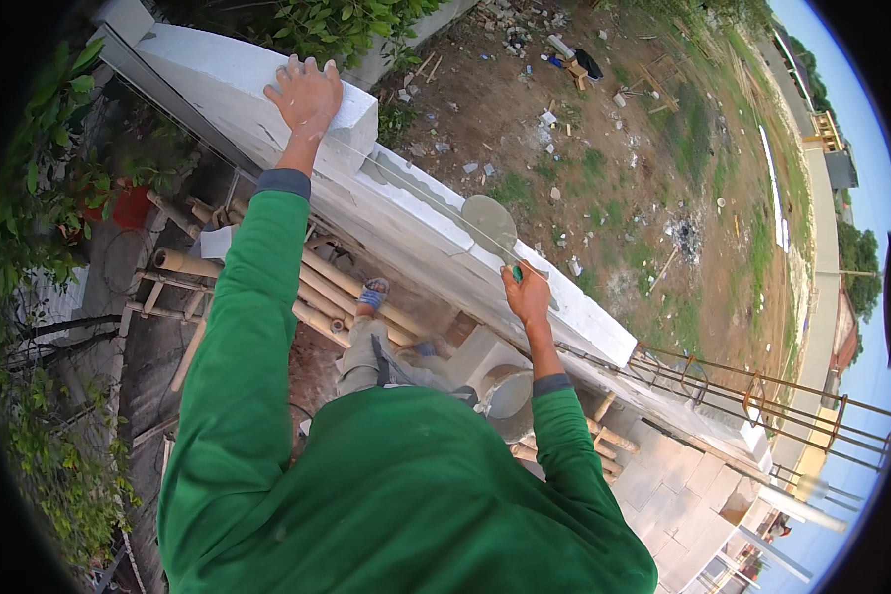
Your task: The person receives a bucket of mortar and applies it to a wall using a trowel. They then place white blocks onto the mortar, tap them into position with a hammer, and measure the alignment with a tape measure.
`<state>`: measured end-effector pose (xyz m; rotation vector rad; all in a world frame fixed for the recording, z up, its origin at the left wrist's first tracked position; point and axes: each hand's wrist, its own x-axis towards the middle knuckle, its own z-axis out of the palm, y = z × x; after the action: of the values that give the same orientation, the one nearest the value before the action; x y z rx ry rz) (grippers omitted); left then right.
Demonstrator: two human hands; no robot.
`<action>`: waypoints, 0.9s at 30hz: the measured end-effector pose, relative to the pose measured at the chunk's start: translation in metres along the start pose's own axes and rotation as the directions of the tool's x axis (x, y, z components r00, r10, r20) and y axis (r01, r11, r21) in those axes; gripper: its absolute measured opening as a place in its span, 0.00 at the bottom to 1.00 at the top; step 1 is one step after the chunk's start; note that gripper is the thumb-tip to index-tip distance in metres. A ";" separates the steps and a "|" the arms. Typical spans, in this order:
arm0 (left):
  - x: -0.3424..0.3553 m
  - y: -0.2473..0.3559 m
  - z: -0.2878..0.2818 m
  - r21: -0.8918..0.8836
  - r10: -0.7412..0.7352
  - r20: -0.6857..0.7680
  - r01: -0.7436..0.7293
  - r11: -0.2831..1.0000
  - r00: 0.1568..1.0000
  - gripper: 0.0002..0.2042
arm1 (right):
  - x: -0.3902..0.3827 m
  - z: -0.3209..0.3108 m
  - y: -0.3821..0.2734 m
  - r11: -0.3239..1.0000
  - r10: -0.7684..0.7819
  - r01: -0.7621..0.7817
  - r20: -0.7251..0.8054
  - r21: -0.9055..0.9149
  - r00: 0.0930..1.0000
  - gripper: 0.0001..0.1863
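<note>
My left hand [307, 96] rests on top of a white building block [203, 61], fingers a little apart, close to the block's right end. In my right hand [528, 297] is a trowel with a green handle, its rounded grey blade [488, 220] lying over the wall's top edge. Grey mortar [406, 180] covers part of the wall top between the block and the trowel. A thin string [434, 200] runs along the top of the white wall [421, 233], passing by both hands.
Below, a bucket [508, 396] with grey contents stands by my legs. Bamboo poles [332, 287] form scaffolding under my feet. Steel reinforcing bars [762, 396] stick out past the wall's right end. Beyond the wall lies dirt ground [604, 148] with rubble; leafy branches [49, 416] crowd the left.
</note>
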<state>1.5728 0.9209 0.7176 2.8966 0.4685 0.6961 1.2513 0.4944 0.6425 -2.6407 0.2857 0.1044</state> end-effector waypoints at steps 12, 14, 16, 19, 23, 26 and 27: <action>-0.004 0.002 -0.012 -0.138 -0.033 -0.011 0.032 0.990 0.999 0.26 | 0.055 0.056 -0.113 0.997 -0.076 0.076 -0.006 0.000 0.997 0.20; -0.006 0.001 -0.014 -0.165 -0.036 0.004 0.036 0.986 0.999 0.26 | 0.056 0.054 -0.131 0.997 -0.081 0.081 -0.014 -0.011 0.997 0.20; -0.005 -0.003 -0.015 -0.177 -0.038 0.003 0.038 0.983 0.999 0.27 | 0.058 0.059 -0.141 0.994 -0.105 0.105 -0.007 -0.011 0.994 0.19; -0.005 -0.003 -0.017 -0.211 -0.040 0.040 0.047 0.976 0.998 0.28 | 0.052 0.055 -0.145 0.997 -0.072 0.072 0.007 -0.036 0.997 0.17; -0.004 0.002 -0.022 -0.189 -0.005 0.053 0.015 0.982 0.999 0.29 | 0.034 0.049 -0.127 0.997 -0.080 0.081 -0.061 0.010 0.995 0.16; -0.002 0.003 -0.021 -0.161 0.014 0.048 -0.006 0.987 0.999 0.29 | 0.019 0.040 -0.105 1.000 0.011 -0.012 -0.025 -0.026 1.000 0.16; 0.000 -0.002 -0.017 -0.163 0.013 0.050 -0.004 0.987 0.999 0.29 | 0.015 0.037 -0.101 0.999 0.018 -0.020 -0.053 -0.038 0.998 0.16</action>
<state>1.5643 0.9235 0.7322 2.7570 0.3747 0.6291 1.2873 0.5961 0.6538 -2.6820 0.3293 0.0475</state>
